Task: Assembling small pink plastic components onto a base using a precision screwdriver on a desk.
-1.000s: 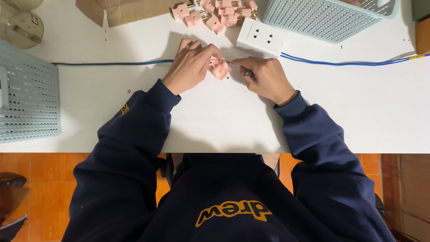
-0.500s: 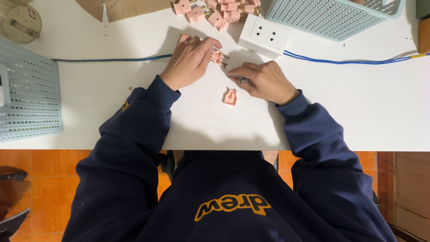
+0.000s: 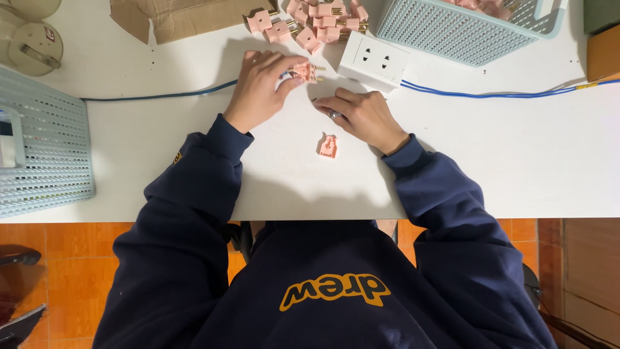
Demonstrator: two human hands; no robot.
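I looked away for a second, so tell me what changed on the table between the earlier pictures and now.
The pink plug came apart: one pink half now lies loose on the white table, let go near the right hand. The left hand moved up and away, keeping the other plug part with its brass pins. The white socket strip, blue cable, plug pile and baskets stayed put.

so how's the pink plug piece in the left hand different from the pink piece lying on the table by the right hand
The pink plastic plug in the left hand's grip shows brass prongs sticking out; the flat pink plastic piece lying on the white table shows none. The plug is lifted between the left hand's fingertips; the flat piece lies alone, apart from both hands, just below the right hand. The flat piece looks thinner. Both share the same pink plastic.
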